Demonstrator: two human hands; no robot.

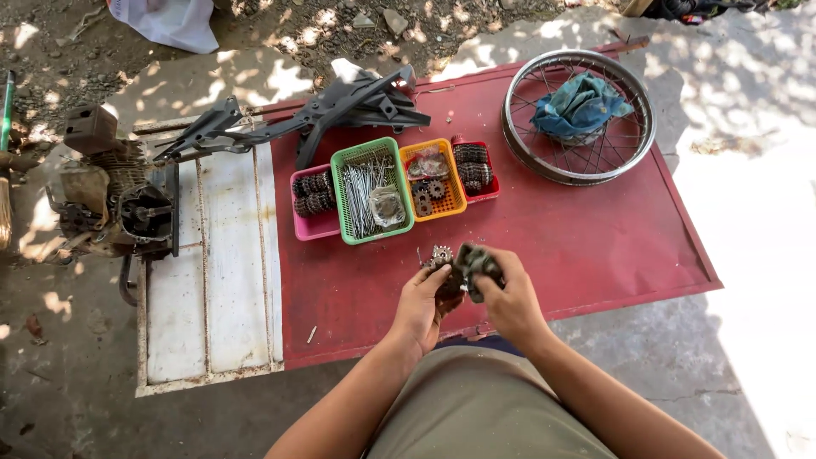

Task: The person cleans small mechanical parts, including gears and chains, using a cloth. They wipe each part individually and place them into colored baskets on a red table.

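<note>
Knees & lap in tan cloth fill the bottom edge, cut off by the frame. Just past them, both hands are up over the near edge of the red board.

Left hand is curled round a dark metal part, thumb up by a small toothed gear that pokes out behind it. Right hand is closed on the same part from the other side, fingers wrapped over the top. Part is grimy & mostly hidden by fingers, so can't tell its full shape. Can't tell if the gear is joined to it or apart.

Behind the hands, 4 small baskets sit side by side, touching: pink basket w/ dark gears, green basket w/ thin metal spokes & a clear bag, orange basket w/ small gears & a bag, red basket w/ more dark gears. Stuff in the bags is too small to make out.

Far right on the board: spoked wheel rim lying flat, w/ a blue rag bunched on it.

Black frame pieces lie across the far left corner. White metal panel lies left of the board. Old engine sits on the ground at far left, partly in shade. White bag up top is cut off.
</note>
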